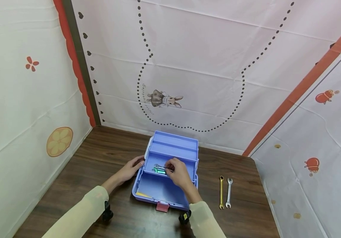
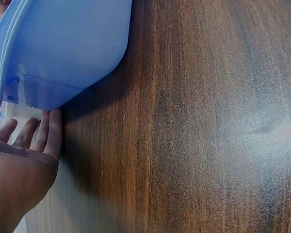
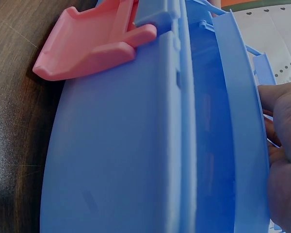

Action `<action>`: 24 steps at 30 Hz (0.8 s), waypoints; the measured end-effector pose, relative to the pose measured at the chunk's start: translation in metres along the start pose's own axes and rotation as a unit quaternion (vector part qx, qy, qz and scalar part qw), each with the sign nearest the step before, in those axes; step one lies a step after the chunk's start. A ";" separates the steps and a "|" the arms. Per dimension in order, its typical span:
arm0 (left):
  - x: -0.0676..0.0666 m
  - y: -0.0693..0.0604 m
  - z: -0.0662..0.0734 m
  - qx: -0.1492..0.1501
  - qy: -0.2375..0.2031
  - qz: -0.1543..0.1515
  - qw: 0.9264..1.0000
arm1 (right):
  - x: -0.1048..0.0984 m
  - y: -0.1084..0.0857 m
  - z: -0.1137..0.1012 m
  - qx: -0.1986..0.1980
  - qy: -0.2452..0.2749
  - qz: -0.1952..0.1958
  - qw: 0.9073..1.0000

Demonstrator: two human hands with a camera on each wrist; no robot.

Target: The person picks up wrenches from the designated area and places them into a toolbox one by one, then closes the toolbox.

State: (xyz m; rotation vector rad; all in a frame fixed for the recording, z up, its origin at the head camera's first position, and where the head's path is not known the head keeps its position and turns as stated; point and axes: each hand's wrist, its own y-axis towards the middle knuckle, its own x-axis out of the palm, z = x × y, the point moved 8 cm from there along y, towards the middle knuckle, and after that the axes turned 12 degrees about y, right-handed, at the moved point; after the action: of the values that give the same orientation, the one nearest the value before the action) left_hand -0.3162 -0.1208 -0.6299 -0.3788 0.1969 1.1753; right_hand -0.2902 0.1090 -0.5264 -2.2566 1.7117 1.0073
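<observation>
A blue toolbox (image 1: 166, 198) stands with its lid up and its trays stepped out over the base. In the upper tray (image 1: 149, 162) lie a silver wrench (image 1: 159, 166) and a green wrench (image 1: 159, 171). My right hand (image 1: 177, 172) reaches into that tray, its curled fingers pinching the silver wrench's end; the right wrist view hides most of the grip. Against the box's left side rests my left hand (image 1: 131, 169). Its fingers (image 2: 41, 131) extend loosely at the lower back corner in the left wrist view.
To the right on the wooden table (image 1: 206, 211) lie a yellow wrench (image 1: 221, 191) and another silver wrench (image 1: 229, 193). A yellow item (image 1: 143, 195) is in the box's base. The pink latch (image 1: 162, 207) hangs in front. Printed cloth walls (image 1: 212, 96) enclose the table.
</observation>
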 end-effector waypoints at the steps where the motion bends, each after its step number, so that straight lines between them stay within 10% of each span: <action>1: 0.000 0.000 0.001 0.000 0.001 0.001 1.000 | 0.000 0.000 0.000 0.003 0.000 0.000 1.000; 24: 0.000 -0.001 0.003 0.003 0.007 0.000 1.000 | -0.017 -0.006 -0.001 0.000 0.069 0.038 0.997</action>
State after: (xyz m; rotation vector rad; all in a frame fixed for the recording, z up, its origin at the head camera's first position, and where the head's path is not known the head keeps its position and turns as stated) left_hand -0.3150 -0.1204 -0.6273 -0.3820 0.2117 1.1715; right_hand -0.2869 0.1237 -0.5175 -2.3277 1.8662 0.8835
